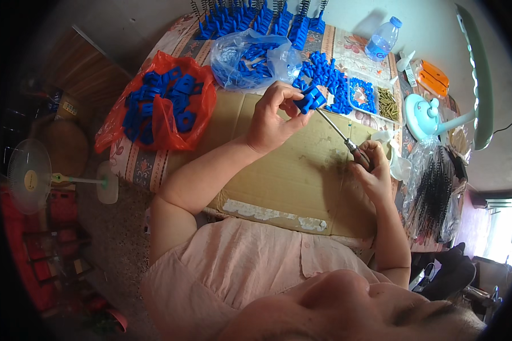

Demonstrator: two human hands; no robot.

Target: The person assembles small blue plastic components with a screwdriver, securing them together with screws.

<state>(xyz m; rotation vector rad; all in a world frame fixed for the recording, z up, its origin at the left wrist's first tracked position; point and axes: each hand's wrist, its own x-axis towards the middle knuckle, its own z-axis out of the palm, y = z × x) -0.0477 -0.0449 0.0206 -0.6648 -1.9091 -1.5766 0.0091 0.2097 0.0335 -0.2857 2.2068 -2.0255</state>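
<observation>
Between the fingers and thumb of my left hand (279,116) is a small blue plastic part (311,100), raised above the cardboard sheet (267,170). My right hand (374,170) is closed round the dark handle of a screwdriver (347,140). The metal shaft slants up and left, and its tip meets or nearly meets the blue part; the exact contact is hidden. Just beyond my left hand lies a heap of small blue plastic pieces (327,74). A clear tray (355,107) beside it holds tiny blue pieces and brass-coloured screws (388,104).
A red plastic bag (202,122) of blue parts sits left, a clear bag (222,62) of blue pieces behind. Blue parts with springs (261,23) line the back. Rightward are a water bottle (381,41), orange box (434,78), pale green lamp (424,116) and thin black strips (432,182).
</observation>
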